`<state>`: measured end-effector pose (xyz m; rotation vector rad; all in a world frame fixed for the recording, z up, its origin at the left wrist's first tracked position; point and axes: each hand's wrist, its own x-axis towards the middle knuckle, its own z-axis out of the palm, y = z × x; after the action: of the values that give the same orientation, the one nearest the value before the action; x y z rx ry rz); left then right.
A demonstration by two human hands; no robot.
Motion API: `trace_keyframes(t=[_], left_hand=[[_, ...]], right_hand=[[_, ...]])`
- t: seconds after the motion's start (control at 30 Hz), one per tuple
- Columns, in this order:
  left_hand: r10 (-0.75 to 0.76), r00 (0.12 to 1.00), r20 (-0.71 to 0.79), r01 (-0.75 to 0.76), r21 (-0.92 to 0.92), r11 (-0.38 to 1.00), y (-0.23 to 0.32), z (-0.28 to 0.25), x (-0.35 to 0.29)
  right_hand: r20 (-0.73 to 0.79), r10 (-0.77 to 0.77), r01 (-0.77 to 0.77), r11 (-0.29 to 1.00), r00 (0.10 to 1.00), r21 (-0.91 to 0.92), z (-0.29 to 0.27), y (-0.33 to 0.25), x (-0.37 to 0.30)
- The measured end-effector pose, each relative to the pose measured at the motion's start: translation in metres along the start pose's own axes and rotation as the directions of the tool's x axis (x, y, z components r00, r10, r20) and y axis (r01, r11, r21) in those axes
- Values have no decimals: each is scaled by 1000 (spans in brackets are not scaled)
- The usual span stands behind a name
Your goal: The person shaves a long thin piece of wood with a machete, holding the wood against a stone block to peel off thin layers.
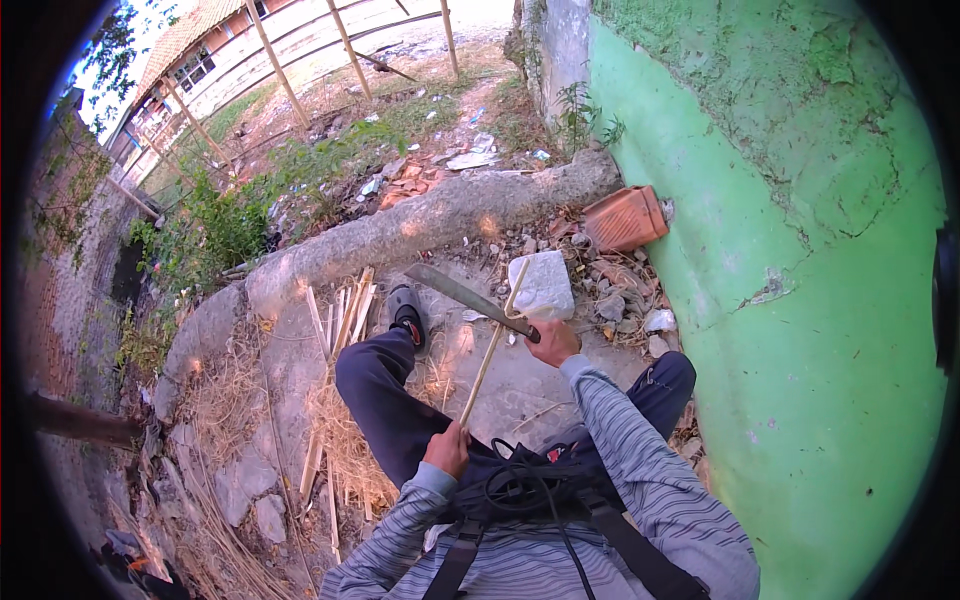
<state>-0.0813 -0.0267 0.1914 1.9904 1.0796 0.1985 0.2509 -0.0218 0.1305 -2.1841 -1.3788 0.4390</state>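
Observation:
My right hand [554,343] is closed round the handle of a machete [460,292], whose long grey blade points up and to the left. In my left hand [447,449] is the lower end of a thin bamboo strip [483,373], which slants up to the right. The blade crosses the strip near its upper part, close to the handle, and a pale curl shows there. Just beyond, a white block [541,284] sits on the ground; whether the strip's tip touches it I cannot tell.
Split bamboo strips [352,312] and a heap of shavings [345,435] lie left of my leg. A low concrete ridge [400,228] curves across the front. To the right rises a green wall [790,330], with an orange hollow brick [627,219] and rubble at its foot.

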Motion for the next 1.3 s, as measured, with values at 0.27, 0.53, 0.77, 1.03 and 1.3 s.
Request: trace_keyframes(t=[0.27,0.53,0.77,1.03,1.3], left_hand=[[38,998,-45,-37,12,999,0,2,19],[-38,999,27,37,48,998,-2,-8,-14],[-35,999,25,34,41,999,6,-13,-5],[31,999,43,-31,13,999,-8,-14,-18],[8,998,63,-10,34,999,16,-45,-38]], right_hand=[[-56,-63,69,991,996,117,16,-15,-23],[-49,-52,55,997,997,58,14,13,-21],[-19,-38,38,999,999,36,21,14,-25],[-24,9,-7,996,1000,91,16,11,-26],[-104,38,-38,999,994,2,-15,32,12]])
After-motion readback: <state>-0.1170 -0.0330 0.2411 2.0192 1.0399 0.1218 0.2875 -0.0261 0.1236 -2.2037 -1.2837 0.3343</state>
